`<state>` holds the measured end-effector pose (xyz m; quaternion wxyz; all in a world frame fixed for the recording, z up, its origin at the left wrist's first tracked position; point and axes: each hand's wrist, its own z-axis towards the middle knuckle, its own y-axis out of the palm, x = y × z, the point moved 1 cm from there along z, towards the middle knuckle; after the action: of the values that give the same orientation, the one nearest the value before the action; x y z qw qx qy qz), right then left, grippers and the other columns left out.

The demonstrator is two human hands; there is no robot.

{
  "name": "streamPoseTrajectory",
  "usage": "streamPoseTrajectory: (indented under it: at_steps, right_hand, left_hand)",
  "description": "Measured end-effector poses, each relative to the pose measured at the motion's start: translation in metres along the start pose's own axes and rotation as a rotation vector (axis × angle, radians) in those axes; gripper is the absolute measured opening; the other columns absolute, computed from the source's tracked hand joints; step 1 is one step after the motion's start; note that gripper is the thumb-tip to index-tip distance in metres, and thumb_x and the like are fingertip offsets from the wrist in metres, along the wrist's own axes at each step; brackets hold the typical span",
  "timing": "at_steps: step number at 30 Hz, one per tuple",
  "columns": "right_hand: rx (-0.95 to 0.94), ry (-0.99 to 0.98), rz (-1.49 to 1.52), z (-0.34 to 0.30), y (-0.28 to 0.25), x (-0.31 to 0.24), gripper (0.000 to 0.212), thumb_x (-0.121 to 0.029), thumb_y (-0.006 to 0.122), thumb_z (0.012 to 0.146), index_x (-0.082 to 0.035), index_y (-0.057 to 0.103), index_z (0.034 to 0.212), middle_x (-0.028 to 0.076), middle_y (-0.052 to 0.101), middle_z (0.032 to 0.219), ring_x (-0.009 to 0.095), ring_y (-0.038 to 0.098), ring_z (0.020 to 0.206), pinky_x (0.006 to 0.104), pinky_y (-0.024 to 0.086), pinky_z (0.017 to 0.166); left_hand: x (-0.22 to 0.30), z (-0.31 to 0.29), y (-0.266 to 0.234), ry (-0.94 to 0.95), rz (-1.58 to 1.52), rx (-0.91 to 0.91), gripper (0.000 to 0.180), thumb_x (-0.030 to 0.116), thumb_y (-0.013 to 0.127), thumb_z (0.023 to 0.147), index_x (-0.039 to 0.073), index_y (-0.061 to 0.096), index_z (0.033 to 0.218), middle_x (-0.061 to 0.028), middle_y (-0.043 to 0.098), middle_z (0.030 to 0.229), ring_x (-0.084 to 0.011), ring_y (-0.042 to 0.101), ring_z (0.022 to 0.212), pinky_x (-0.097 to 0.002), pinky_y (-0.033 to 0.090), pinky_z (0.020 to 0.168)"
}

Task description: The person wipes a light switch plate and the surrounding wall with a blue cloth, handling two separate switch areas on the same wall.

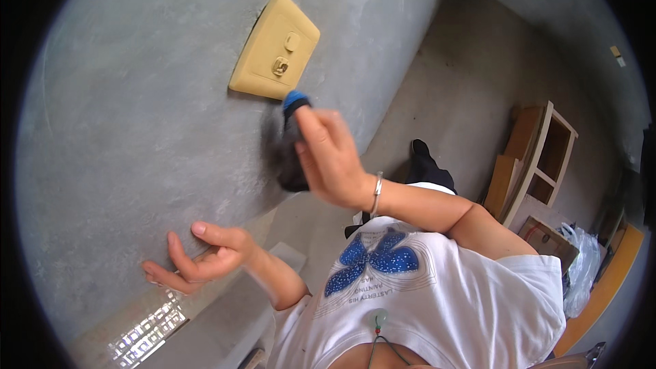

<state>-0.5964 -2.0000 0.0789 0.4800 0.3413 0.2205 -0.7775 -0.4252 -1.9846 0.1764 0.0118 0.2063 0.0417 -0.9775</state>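
Black object (pixel 292 175), blue-ended, gripped in right hand (pixel 333 160) near squarish yellow plate (pixel 270 39); left hand (pixel 213 258) empty, loosely curled.

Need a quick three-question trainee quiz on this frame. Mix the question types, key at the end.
1. Multiple choice: which hand holds the blurred black-and-blue item?
A) Left
B) Right
C) Both

2. Fill in: the yellowish, four-sided, plastic-looking switch plate is mounted on the smooth grey ____.

3. True or false: the bare left hand is gripping the switch plate.

Key:
1. B: the bare right hand holds it; blur hides what kind of item it is.
2. Wall.
3. False: the left hand is well apart from the plate, loosely curled, with nothing seen in it.
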Motion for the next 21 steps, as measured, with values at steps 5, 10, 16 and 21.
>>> streamPoseTrajectory:
  at_steps: [5, 10, 16, 21]
  right_hand:
    - [0.008, -0.258, -0.275, 0.020, -0.005, 0.051, 0.050, 0.003, 0.062, 0.071, -0.003, 0.063, 0.120, 0.007, 0.056, 0.104, 0.023, 0.055, 0.088, 0.0345, 0.046, 0.074]
    - [0.054, -0.545, -0.281, 0.062, -0.001, 0.053, 0.044, 0.005, 0.066, 0.064, -0.003, 0.069, 0.107, 0.005, 0.056, 0.102, 0.023, 0.053, 0.089, 0.0323, 0.046, 0.074]
    - [-0.015, -0.527, -0.403, 0.048, -0.008, 0.097, 0.047, -0.004, 0.066, 0.068, -0.009, 0.068, 0.114, 0.001, 0.054, 0.097, 0.016, 0.055, 0.082, 0.0275, 0.047, 0.066]
    - [0.041, -0.468, -0.270, 0.056, -0.001, 0.052, 0.046, -0.001, 0.062, 0.069, -0.001, 0.066, 0.115, 0.005, 0.055, 0.097, 0.019, 0.055, 0.082, 0.0293, 0.048, 0.068]
  left_hand:
    - [0.005, 0.002, 0.011, -0.004, -0.025, -0.010, 0.030, 0.027, 0.055, 0.096, 0.001, 0.057, 0.111, -0.0252, 0.040, 0.138, -0.0378, 0.038, 0.133, -0.0544, 0.025, 0.113]
    - [0.010, -0.003, 0.021, 0.001, -0.026, -0.026, 0.030, 0.027, 0.055, 0.096, 0.000, 0.057, 0.110, -0.0251, 0.039, 0.139, -0.0385, 0.037, 0.134, -0.0549, 0.024, 0.114]
    - [0.018, -0.003, 0.036, 0.005, -0.014, -0.040, 0.029, 0.028, 0.054, 0.097, 0.001, 0.057, 0.108, -0.0255, 0.040, 0.139, -0.0386, 0.037, 0.133, -0.0552, 0.026, 0.112]
    - [0.011, -0.004, 0.014, 0.013, 0.024, -0.026, 0.029, 0.028, 0.054, 0.097, 0.001, 0.057, 0.108, -0.0255, 0.040, 0.138, -0.0383, 0.037, 0.133, -0.0545, 0.028, 0.111]
